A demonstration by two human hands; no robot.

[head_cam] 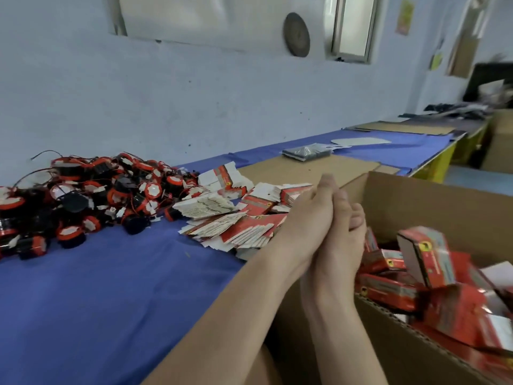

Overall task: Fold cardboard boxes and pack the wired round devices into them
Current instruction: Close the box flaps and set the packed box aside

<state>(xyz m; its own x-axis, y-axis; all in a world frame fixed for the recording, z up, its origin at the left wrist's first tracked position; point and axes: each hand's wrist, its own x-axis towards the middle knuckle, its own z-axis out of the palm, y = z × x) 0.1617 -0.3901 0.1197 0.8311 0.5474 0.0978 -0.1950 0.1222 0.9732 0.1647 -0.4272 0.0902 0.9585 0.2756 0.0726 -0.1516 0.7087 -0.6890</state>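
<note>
- The left hand (308, 218) and right hand (342, 234) are pressed palm to palm over the near-left corner of the big carton (444, 201). The left hand's fingers are straight. The right hand's fingers are partly hidden, so I cannot tell whether they are curled or hold anything.
- The flat box blanks (236, 223) lie fanned in a heap just left of the carton. They are probably light, thin card that is stiff along the creases and bends easily. Pinch one by an edge, then squeeze opposite folds to pop it open.
- The wired round devices (83, 198) are piled well left of the carton, beyond the blanks. They look like small hard plastic, likely light, with thin wires tangled together (tugging may snag a neighbour). Lift one by its body, not its wire.
- The folded red boxes (426, 255) lie jumbled inside the carton.
</note>
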